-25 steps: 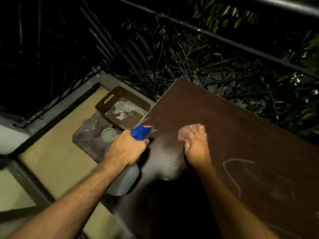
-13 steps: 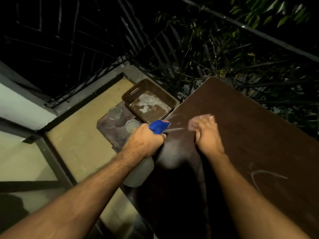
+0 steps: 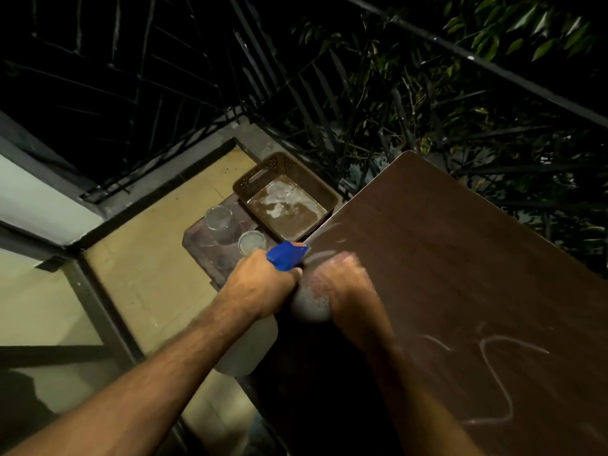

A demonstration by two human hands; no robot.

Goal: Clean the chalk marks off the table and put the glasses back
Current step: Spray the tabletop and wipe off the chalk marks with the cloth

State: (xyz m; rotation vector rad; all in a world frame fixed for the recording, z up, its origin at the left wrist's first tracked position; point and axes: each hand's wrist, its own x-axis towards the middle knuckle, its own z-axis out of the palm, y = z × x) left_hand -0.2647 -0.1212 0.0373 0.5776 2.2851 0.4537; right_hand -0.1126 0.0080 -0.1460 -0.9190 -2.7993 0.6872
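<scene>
The dark brown table [image 3: 460,245] fills the right side, with white chalk marks [image 3: 496,366] near its front right. My left hand [image 3: 260,284] grips a translucent spray bottle [image 3: 250,350] with a blue nozzle [image 3: 286,255], held at the table's left edge. My right hand [image 3: 342,287] is blurred and presses a pinkish cloth [image 3: 317,287] on a wet patch of the tabletop close to the nozzle. Two clear glasses [image 3: 218,218] [image 3: 251,241] stand on a low dark stand to the left of the table.
A brown perforated plastic basket [image 3: 263,174] with a whitish smeared bottom sits beyond the glasses. A black metal railing [image 3: 250,70] runs behind, with leafy branches [image 3: 411,103] past it. Yellowish floor [image 3: 148,278] lies to the left.
My right hand with the cloth has slid toward me and leftward across the wet patch, close to the bottle. The view has swung so more chalk marks show at right.
</scene>
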